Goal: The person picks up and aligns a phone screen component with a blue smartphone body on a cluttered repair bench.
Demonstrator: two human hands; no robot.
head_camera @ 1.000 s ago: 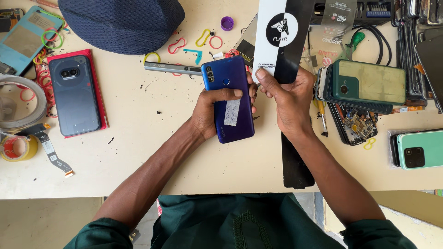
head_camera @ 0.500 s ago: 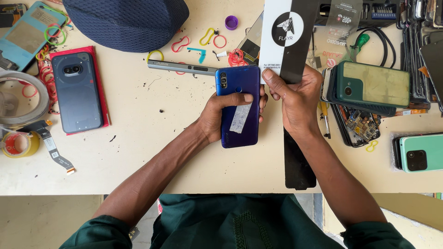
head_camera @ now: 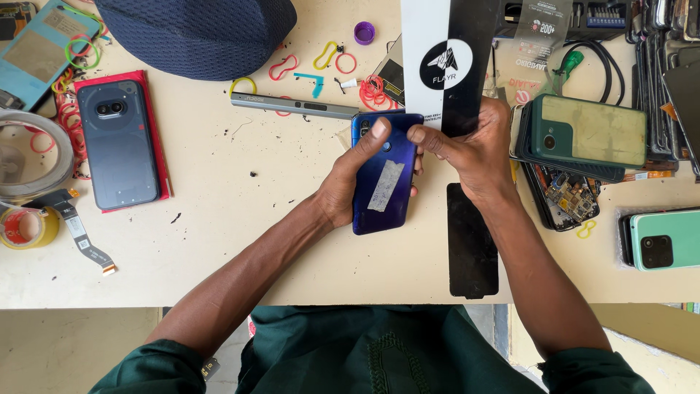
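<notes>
— What have you got nearest you?

— My left hand [head_camera: 348,186] grips the blue phone [head_camera: 384,175], back up, near the middle of the worktop [head_camera: 240,248]; the thumb lies on its top end, the other fingers curl under, mostly hidden. A grey strip of tape [head_camera: 384,185] crosses its back.

— And the right?

— My right hand [head_camera: 474,157] pinches the long black-and-white sleeve [head_camera: 446,62], forefinger touching the phone's top corner. The hand covers the sleeve's middle, and its far end is cut off at the worktop's far edge. A black strip [head_camera: 472,241] shows below my wrist; whether it's the same piece I can't tell.

— Farther out?

— Left, a dark phone on a red case [head_camera: 119,142]. Right, a green phone [head_camera: 587,135] stacked on others, half hidden. A navy cap [head_camera: 197,33] at the far edge, cropped.
</notes>
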